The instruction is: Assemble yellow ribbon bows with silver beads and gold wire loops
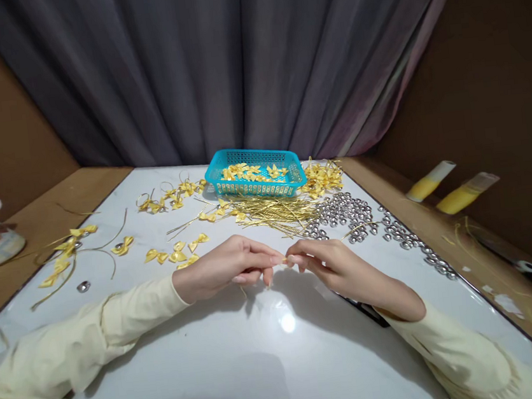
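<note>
Fingertips of left hand [221, 270] and right hand [331, 264] pinched together, meeting over the white table [245, 355], clamped on a thin gold wire [284, 260] too small to make out fully; long axis seemingly left to right between the pinches. Held low, likely for control. Just beyond: gold wire pile [267, 212], silver bells [344, 213], yellow ribbon bows [176, 253]; farther, teal basket [256, 174]

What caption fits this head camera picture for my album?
Left hand and right hand pinch a thin gold wire near small yellow ribbon bows.
</note>
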Demonstrator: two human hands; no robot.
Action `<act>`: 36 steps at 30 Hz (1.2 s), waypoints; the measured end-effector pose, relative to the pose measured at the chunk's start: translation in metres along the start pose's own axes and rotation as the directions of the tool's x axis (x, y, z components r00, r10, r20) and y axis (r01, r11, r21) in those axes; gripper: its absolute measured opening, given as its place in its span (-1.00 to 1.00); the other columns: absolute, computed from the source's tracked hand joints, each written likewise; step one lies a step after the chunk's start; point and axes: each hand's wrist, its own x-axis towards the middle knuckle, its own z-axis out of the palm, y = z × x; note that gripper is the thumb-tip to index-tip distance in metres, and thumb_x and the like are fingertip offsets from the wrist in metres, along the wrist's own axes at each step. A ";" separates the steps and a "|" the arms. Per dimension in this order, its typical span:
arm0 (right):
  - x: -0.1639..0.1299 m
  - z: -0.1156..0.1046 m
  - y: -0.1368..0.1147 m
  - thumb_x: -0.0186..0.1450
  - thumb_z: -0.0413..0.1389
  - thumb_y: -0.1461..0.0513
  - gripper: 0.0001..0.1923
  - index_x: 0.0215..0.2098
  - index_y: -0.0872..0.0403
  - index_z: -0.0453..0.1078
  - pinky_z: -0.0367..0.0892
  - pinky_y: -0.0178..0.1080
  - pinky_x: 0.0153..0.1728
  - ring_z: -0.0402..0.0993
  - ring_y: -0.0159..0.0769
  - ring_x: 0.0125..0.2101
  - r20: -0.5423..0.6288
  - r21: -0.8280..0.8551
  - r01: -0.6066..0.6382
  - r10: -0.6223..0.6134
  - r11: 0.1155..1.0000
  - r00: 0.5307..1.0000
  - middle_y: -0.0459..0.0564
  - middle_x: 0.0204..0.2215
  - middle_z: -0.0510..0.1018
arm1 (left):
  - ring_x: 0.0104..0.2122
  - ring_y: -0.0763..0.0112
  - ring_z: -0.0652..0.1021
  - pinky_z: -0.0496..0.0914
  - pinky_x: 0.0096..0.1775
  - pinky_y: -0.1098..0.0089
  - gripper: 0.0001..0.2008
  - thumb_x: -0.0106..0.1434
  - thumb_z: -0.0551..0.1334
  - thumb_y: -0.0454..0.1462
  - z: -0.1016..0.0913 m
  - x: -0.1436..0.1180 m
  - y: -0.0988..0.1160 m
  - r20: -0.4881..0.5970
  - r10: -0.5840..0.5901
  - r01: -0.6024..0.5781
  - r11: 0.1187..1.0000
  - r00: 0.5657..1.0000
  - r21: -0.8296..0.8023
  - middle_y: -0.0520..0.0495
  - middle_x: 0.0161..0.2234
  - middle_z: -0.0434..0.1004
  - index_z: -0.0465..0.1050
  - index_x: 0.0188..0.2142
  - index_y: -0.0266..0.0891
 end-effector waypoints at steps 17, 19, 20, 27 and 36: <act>-0.002 0.015 -0.002 0.30 -0.04 0.29 -0.72 -0.49 0.15 0.43 0.19 -0.42 -0.59 0.34 -0.48 -0.68 -0.148 0.080 -0.072 0.084 0.994 0.985 -0.08 -0.68 0.47 | -0.73 0.64 -0.11 -0.21 -0.61 0.44 -0.79 0.22 0.14 -0.29 -0.002 0.004 0.000 0.079 -0.087 0.097 0.984 0.993 -0.146 0.23 -0.75 0.00 0.53 -0.27 -0.35; -0.003 0.015 -0.002 0.29 -0.06 0.32 -0.71 -0.55 0.14 0.39 0.17 -0.42 -0.59 0.32 -0.48 -0.69 -0.175 0.002 -0.032 0.032 0.999 0.984 -0.09 -0.70 0.45 | -0.73 0.63 -0.11 -0.21 -0.60 0.43 -0.76 0.22 0.13 -0.30 -0.003 0.004 0.000 0.097 -0.084 0.097 0.985 0.992 -0.140 0.24 -0.76 -0.04 0.52 -0.19 -0.35; -0.003 0.014 -0.002 0.29 -0.06 0.31 -0.70 -0.56 0.14 0.37 0.15 -0.42 -0.60 0.31 -0.48 -0.70 -0.166 -0.006 -0.039 0.037 0.999 0.985 -0.09 -0.71 0.43 | -0.72 0.63 -0.10 -0.20 -0.60 0.43 -0.75 0.21 0.14 -0.31 -0.003 0.004 -0.001 0.100 -0.077 0.089 0.987 0.992 -0.131 0.25 -0.76 -0.04 0.51 -0.17 -0.35; 0.001 0.003 -0.006 0.32 -0.03 0.10 -0.62 -0.56 0.14 0.33 0.15 -0.42 -0.65 0.26 -0.50 -0.75 0.131 0.298 -0.364 0.339 0.883 0.931 -0.07 -0.70 0.45 | -0.69 0.63 0.01 -0.10 -0.56 0.45 -0.72 0.23 0.17 -0.23 -0.004 0.000 -0.001 0.025 -0.019 0.019 0.999 1.000 -0.033 0.20 -0.69 0.22 0.39 -0.09 -0.31; 0.005 -0.003 -0.001 0.23 0.09 0.00 -0.61 -0.38 0.20 0.42 0.16 -0.46 -0.73 0.29 -0.51 -0.74 0.314 0.509 -0.467 0.349 0.723 0.883 -0.01 -0.63 0.52 | -0.70 0.65 0.10 -0.01 -0.59 0.50 -0.82 0.25 0.16 -0.21 -0.003 0.000 0.000 0.044 -0.021 0.017 0.996 0.999 0.084 0.13 -0.63 0.36 0.39 -0.25 -0.30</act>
